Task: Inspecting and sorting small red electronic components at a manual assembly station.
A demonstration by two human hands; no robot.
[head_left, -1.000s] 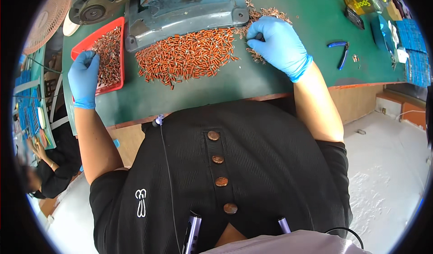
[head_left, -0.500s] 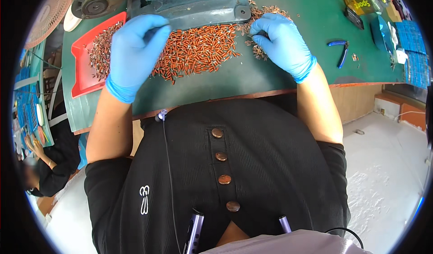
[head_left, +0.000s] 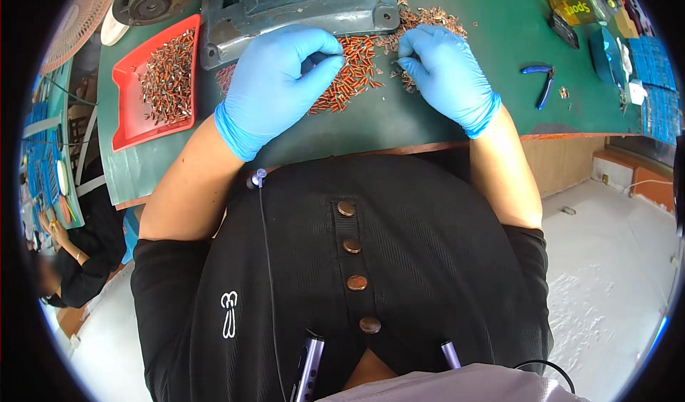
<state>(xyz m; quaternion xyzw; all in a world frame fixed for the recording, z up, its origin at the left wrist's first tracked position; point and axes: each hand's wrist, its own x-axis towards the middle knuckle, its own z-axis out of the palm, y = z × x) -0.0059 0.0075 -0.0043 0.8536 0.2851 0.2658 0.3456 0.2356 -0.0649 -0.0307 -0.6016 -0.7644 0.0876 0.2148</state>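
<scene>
Cylinders (head_left: 362, 63), small and orange-red with thin silvery ends, lie heaped on the smooth green surface (head_left: 399, 127), against the heavy grey-blue metal machine base (head_left: 328, 21). The left hand (head_left: 275, 81), in a light-blue stretchy glove, is over this heap and hides much of it; its thumb and forefinger tips sit close together, but whether they touch or pinch a part I cannot tell. The right hand (head_left: 453, 74), gloved alike, is curled beside the loose scatter of tiny copper-coloured metal pieces (head_left: 439, 21); its grip is also drawn in, and what it may hold does not show.

With parts this small, a light fingertip pinch on the coloured body would likely serve best, sparing the thin ends from bending. Lifting from the heap's open near edge should disturb fewer neighbours than digging into the middle. Keeping the two heaps apart matters, since their edges lie close. The shallow red plastic tray (head_left: 128, 120), holding a mixed-looking pile of similar small parts (head_left: 168, 81), stands to the left, within easy reach of the left hand.
</scene>
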